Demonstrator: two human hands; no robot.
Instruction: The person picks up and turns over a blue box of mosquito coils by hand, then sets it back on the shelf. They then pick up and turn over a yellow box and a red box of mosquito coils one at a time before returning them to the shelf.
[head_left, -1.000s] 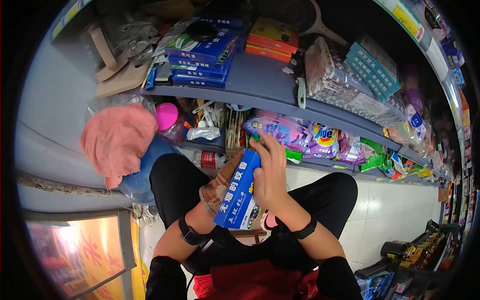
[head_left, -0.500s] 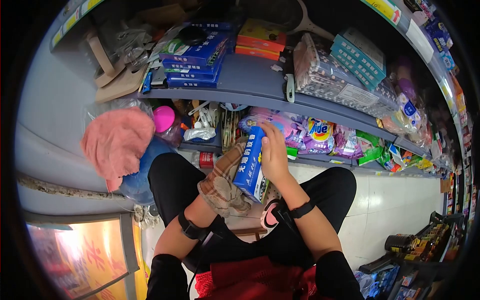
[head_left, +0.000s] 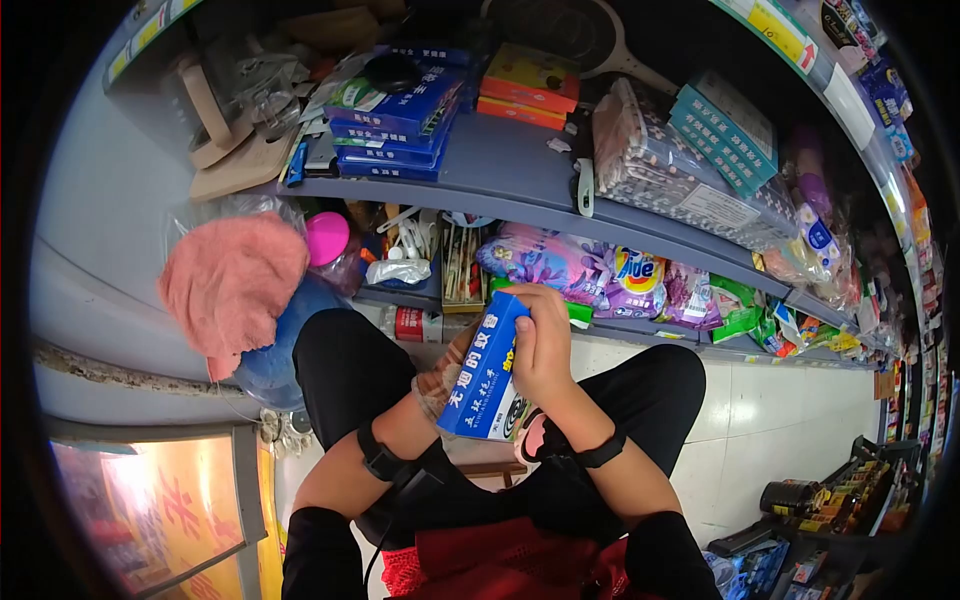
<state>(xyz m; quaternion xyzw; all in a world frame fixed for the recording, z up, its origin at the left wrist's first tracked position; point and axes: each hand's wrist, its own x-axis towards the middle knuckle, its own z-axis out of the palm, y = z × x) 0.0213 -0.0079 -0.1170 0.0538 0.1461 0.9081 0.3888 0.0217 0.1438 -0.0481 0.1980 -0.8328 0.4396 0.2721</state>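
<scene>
A blue mosquito-coil box [head_left: 480, 365] with white and yellow Chinese lettering is held tilted in front of my knees. My right hand [head_left: 543, 345] is closed over its right side and upper end, thumb against the front face. My left hand [head_left: 412, 422] is behind the box's left side, with its fingers hidden. A brown plaid cloth [head_left: 436, 384] shows at that hand, between it and the back of the box.
On the shelf [head_left: 500, 160] ahead are stacked blue boxes [head_left: 390, 130], orange boxes [head_left: 528, 85], teal boxes [head_left: 722, 135] and a white-handled cutter [head_left: 584, 188]. Below lie purple detergent bags [head_left: 635, 285]. A pink cloth [head_left: 232, 285] hangs at left; a lit cabinet [head_left: 150, 510] stands lower left.
The box has come lower and turned so its wide front face shows. My right hand has moved down with it. The plaid cloth and left hand are now mostly hidden behind the box.
</scene>
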